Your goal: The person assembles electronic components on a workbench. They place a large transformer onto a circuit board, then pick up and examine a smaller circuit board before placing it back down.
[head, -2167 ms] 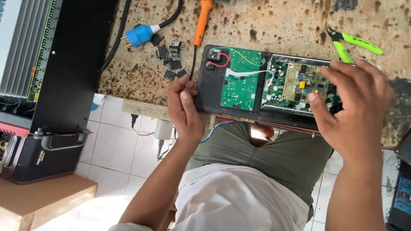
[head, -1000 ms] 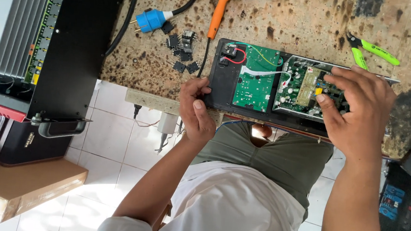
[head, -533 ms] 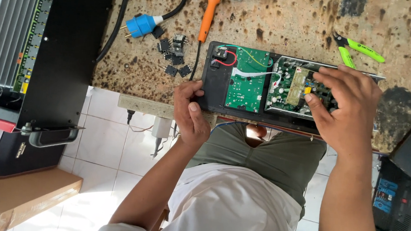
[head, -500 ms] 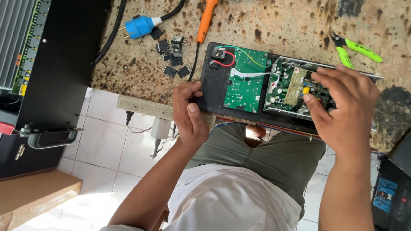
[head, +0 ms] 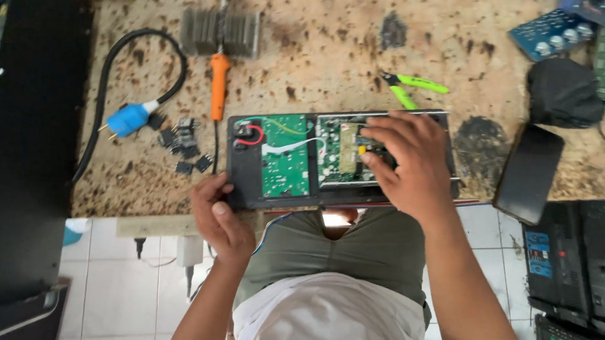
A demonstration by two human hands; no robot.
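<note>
An open black device case (head: 241, 180) lies at the bench's near edge, with two green circuit boards (head: 285, 165) inside it. My left hand (head: 217, 217) grips the case's near left corner, thumb on its rim. My right hand (head: 409, 163) lies over the right-hand board with its fingers spread, fingertips on the components. What is under those fingertips is hidden. A red wire loop (head: 249, 134) and a white ribbon cable (head: 286, 147) sit on the left board.
On the speckled bench lie an orange-handled tool (head: 217, 93), a grey heat sink (head: 220, 33), green-handled cutters (head: 415, 85), a blue plug (head: 128, 119), several small black parts (head: 183, 147), a black slab (head: 529, 172) and a black pouch (head: 563, 92). A black rack unit (head: 19, 157) stands left.
The view has shifted and now shows more of the bench's far side. My right hand's fingers have crept left across the right board. My left hand keeps its grip.
</note>
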